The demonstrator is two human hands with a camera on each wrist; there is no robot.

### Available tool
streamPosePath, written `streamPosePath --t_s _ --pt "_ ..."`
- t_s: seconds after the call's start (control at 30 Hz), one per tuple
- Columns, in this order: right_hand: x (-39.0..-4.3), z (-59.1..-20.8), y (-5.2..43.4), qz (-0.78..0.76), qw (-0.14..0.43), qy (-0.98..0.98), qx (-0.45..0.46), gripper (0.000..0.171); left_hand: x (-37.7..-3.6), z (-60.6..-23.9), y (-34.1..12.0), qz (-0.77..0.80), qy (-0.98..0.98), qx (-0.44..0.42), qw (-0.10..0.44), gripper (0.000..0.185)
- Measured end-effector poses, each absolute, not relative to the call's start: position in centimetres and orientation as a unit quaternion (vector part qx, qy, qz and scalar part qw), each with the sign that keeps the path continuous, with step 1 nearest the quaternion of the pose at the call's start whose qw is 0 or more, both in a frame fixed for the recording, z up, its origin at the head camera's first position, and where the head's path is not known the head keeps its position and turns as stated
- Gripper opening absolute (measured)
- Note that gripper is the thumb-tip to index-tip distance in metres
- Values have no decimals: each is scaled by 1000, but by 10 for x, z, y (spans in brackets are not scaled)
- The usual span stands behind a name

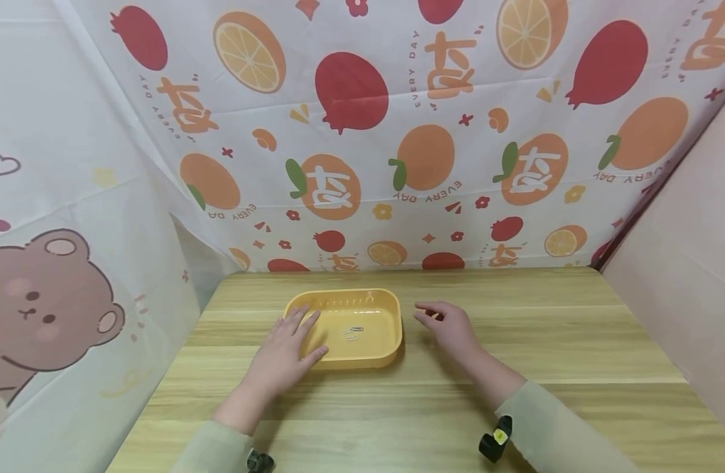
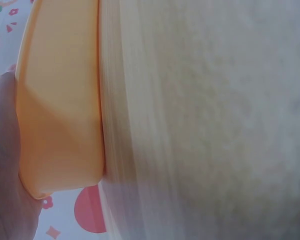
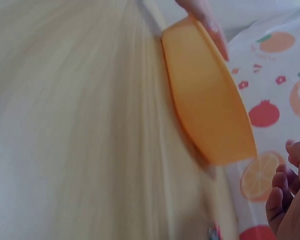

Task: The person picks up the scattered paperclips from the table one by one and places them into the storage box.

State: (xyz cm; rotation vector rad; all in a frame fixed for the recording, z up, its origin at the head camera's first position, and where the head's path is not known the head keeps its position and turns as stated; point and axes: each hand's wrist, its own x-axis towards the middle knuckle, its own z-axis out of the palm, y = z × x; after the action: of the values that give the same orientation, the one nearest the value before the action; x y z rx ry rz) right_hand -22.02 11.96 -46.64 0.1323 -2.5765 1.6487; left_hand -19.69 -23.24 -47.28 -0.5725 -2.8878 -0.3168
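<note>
A yellow plastic tray (image 1: 362,299) sits on a wooden table (image 1: 575,341), holding small metal clips (image 1: 353,332). The left hand (image 1: 285,355) rests on the tray's left rim, fingers spread flat. The right hand (image 1: 447,323) hovers just right of it, fingers loosely curled, holding nothing.

bare table (image 1: 545,328) lies open from 3 to 6 o'clock of the yellow tray (image 1: 392,341); fabric walls (image 1: 397,164) close 12 and 9 o'clock.
</note>
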Motion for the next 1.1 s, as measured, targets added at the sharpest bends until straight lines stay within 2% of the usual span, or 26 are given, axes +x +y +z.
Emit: streamPosePath --t_s 0.3,0.53,0.77,1.1 --pt "-211 -482 165 505 23 -863 16 36 -197 -473 -232 -111 -971 -191 87 80" --pt "-203 -490 189 467 23 -884 -4 33 -197 -473 -233 -108 -971 -192 92 79" --pt "-201 -492 196 447 22 -894 5 32 -198 -474 -234 -108 -972 -190 88 79" --pt "-202 -504 197 397 21 -917 46 21 -198 -474 -234 -105 -971 -193 92 85"
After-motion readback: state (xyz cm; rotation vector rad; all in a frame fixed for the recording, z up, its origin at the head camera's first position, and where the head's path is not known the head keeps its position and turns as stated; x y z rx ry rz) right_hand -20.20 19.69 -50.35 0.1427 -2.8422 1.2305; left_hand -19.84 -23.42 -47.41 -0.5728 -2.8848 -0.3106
